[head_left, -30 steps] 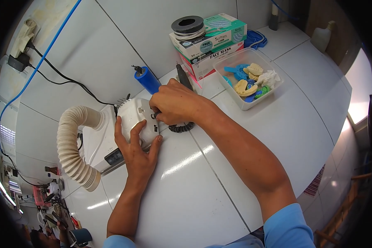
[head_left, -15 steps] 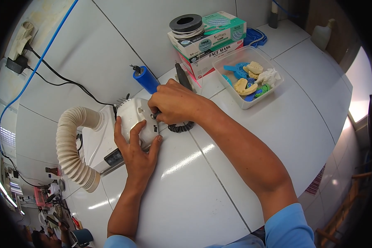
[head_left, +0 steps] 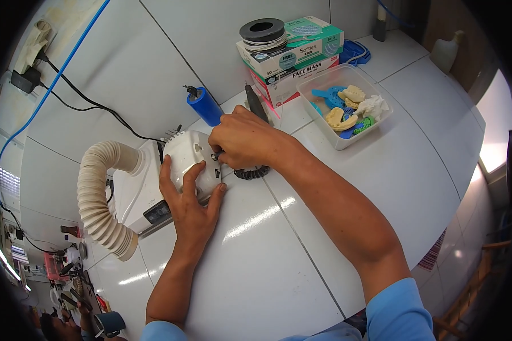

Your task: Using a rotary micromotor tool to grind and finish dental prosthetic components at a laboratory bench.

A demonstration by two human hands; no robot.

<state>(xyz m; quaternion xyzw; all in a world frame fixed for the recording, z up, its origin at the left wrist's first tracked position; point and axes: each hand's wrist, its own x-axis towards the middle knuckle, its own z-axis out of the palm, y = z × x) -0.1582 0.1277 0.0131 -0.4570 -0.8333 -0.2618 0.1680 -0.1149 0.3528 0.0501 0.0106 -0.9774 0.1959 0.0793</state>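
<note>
My left hand (head_left: 190, 190) lies open on a rounded white control unit (head_left: 196, 149), fingers spread over its face and thumb along its lower right edge. My right hand (head_left: 243, 138) pinches a small dark plug (head_left: 216, 156) at the unit's right side; the fingertips hide part of it. Below that hand a black coiled cord (head_left: 251, 173) rests on the tabletop. Behind the hand, a slim dark handpiece (head_left: 256, 104) stands tilted. Several thin burs (head_left: 172, 134) stick up from the unit's back edge.
A white machine with a ribbed hose (head_left: 99, 199) stands at left. Behind are a blue cylinder (head_left: 205, 107) and stacked mask boxes (head_left: 296, 71) topped by a wire spool (head_left: 261, 31). A clear tub (head_left: 338, 142) holds dental casts and impression trays. At far lower left, another person is partly visible.
The whole view has shifted slightly. Both hands keep nearly the same places on the white unit, and the right hand still pinches the plug.
</note>
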